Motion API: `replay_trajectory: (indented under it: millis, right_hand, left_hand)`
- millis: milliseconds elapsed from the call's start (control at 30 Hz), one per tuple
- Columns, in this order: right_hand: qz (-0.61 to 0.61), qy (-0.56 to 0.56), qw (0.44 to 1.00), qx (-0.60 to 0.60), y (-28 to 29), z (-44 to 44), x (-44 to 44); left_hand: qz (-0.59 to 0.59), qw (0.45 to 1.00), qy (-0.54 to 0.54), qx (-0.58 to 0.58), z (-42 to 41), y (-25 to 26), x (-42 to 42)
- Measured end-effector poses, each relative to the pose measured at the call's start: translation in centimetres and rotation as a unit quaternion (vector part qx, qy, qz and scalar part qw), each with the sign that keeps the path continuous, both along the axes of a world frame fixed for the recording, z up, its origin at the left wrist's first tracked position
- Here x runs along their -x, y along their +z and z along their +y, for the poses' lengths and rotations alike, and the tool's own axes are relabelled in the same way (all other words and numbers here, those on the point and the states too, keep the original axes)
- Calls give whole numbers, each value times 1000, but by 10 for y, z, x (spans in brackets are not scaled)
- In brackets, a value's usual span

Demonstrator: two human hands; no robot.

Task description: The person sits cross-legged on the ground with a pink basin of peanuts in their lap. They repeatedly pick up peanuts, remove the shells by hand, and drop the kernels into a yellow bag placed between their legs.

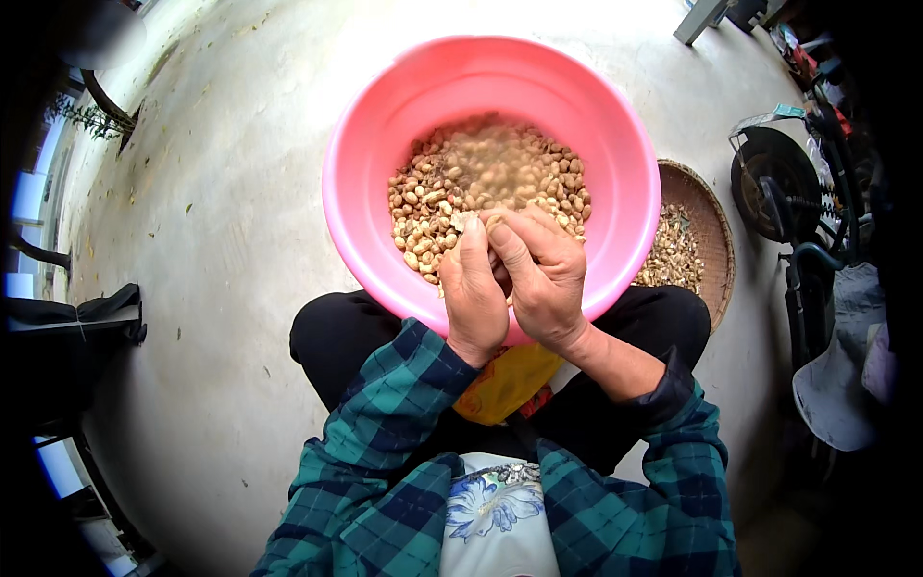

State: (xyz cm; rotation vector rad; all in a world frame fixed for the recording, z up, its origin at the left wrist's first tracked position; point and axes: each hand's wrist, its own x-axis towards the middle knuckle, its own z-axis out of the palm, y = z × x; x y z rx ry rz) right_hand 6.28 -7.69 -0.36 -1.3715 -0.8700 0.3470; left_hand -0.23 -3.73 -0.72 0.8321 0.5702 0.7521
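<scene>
Between my knees stands a round pink plastic basin (620, 180) with a heap of unshelled peanuts (425, 252) in its bottom. Over the near part of the heap, my left hand (472, 296) and my right hand (551, 278) meet at the fingertips. My left thumb and fingers pinch a pale piece of peanut shell (461, 218). The fingertips of my right hand are closed on a peanut (493, 221), mostly covered by the thumb. Whether the two pieces still join cannot be seen. Inside the cupped palms the view is blocked.
A shallow woven basket (714, 252) holding broken peanut shells (674, 249) rests on the floor to the right of the basin. Beyond it stands a two-wheeled vehicle (779, 184). A yellow bag (505, 389) lies below the basin's near rim. Pale concrete floor (238, 216) surrounds me.
</scene>
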Motion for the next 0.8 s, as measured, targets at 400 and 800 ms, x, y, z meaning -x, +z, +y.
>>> replay_trajectory:
  millis: [400,800]
  right_hand:
    - [-167,193,965,54,5,-19,-40]
    - [18,209,975,76,4,-31,-36]
  left_hand:
    - [89,955,-279,-52,31,-2,21]
    - [9,959,-263,101,14,-9,22]
